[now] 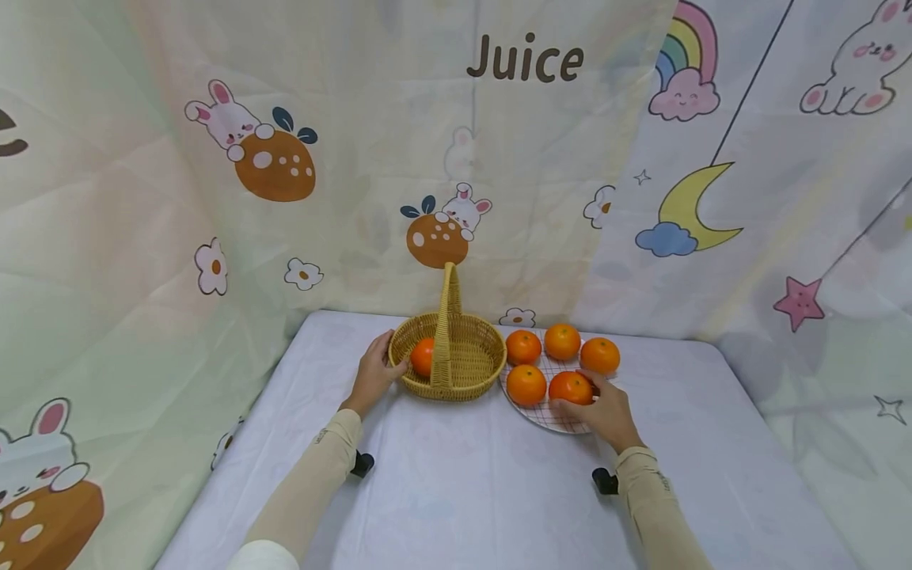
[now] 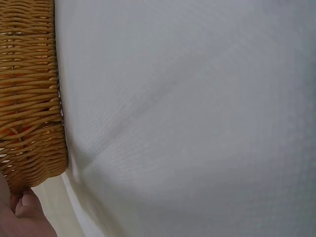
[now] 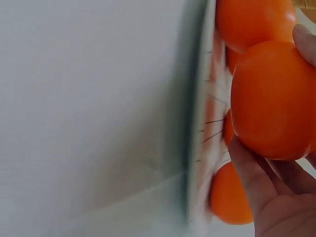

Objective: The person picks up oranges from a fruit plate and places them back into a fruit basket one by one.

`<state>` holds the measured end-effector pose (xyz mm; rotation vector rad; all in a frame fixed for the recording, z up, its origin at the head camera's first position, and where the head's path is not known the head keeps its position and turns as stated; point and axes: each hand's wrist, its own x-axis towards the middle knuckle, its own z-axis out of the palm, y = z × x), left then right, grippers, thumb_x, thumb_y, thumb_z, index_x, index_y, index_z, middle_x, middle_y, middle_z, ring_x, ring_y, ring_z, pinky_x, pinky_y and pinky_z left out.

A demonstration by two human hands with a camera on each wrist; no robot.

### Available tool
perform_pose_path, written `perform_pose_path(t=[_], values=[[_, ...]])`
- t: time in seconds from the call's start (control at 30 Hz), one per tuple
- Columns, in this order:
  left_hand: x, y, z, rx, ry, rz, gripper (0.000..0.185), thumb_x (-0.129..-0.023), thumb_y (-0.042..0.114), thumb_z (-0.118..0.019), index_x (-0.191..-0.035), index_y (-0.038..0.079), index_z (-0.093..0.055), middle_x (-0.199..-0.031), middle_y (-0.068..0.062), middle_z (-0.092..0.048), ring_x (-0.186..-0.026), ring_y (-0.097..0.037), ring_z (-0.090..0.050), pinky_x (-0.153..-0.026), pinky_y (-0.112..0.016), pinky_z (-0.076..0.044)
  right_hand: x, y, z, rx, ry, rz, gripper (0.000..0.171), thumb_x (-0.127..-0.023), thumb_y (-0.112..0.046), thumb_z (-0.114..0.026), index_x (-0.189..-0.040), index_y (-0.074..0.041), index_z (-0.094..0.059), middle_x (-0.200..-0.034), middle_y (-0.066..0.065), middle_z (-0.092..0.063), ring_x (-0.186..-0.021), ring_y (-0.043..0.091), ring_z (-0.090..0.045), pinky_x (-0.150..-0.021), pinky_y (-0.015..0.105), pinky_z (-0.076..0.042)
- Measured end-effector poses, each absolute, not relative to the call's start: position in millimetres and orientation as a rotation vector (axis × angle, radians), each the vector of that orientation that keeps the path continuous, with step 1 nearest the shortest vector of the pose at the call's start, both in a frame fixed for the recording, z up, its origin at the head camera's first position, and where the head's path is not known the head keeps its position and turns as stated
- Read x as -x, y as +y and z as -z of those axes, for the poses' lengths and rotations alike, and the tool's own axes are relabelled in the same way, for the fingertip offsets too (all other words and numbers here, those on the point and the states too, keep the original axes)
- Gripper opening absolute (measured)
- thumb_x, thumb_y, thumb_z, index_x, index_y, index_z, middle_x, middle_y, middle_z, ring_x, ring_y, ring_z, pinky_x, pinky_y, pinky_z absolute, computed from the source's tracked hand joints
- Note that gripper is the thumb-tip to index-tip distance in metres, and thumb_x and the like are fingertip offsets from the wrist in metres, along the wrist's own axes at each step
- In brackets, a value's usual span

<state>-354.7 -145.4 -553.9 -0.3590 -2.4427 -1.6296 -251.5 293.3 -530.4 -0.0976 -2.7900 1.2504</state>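
A yellow wicker basket (image 1: pixel 473 388) with a tall arched handle stands at the back of the table, one orange-red round fruit (image 1: pixel 422 358) inside its left half. My left hand (image 1: pixel 374 372) holds the basket's left side, thumb toward the front and fingers along the wall. In the left wrist view the fingers (image 2: pixel 30 207) meet the woven wall (image 2: pixel 34 108). Over the front of a round plate (image 1: pixel 536 413) my right hand (image 1: pixel 606 408) grips a smooth orange (image 1: pixel 570 387) between thumb and fingers. The right wrist view shows this orange (image 3: pixel 271 101) close up.
Several other oranges, such as the front-left orange (image 1: pixel 526 385) and the right orange (image 1: pixel 600 355), sit on the grid-patterned plate, just right of the basket. White cloth covers the table (image 1: pixel 456 491). A printed fabric backdrop (image 1: pixel 356 158) rises behind and at both sides.
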Motion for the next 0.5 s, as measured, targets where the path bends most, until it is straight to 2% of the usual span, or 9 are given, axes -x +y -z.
perform_pose_path(t=[0.2, 0.4, 0.5], values=[[355.9, -146.1, 553.4, 0.368, -2.443, 1.627, 0.077, -0.084, 0.008, -0.073, -0.149, -0.003, -0.032, -0.149, -0.020, -0.035, -0.138, -0.029, -0.036, -0.111, -0.035, -0.034, 265.0, 284.4, 513.0, -0.021, -2.688, -1.252, 0.090, -0.072, -0.059, -0.078, -0.141, -0.009, -0.048, -0.131, 0.015, -0.055, -0.114, 0.033, -0.053, -0.094, 0.052, -0.050], [356.4, -146.6, 554.1, 0.355, -2.452, 1.635, 0.078, -0.084, 0.010, -0.073, -0.149, -0.002, -0.032, -0.150, -0.019, -0.035, -0.138, -0.029, -0.036, -0.111, -0.035, -0.034, 276.4, 265.2, 493.3, -0.070, -2.684, -1.249, 0.099, -0.071, -0.064, -0.076, -0.144, -0.006, -0.045, -0.131, 0.017, -0.053, -0.111, 0.034, -0.055, -0.091, 0.052, -0.052], [356.4, -146.4, 554.4, 0.351, -2.466, 1.619, 0.077, -0.085, 0.011, -0.073, -0.149, -0.002, -0.033, -0.150, -0.019, -0.035, -0.137, -0.028, -0.037, -0.110, -0.035, -0.035, 280.7, 253.7, 486.7, -0.093, -2.667, -1.256, 0.098, -0.068, -0.065, -0.077, -0.143, -0.009, -0.047, -0.131, 0.018, -0.055, -0.111, 0.034, -0.056, -0.090, 0.052, -0.052]])
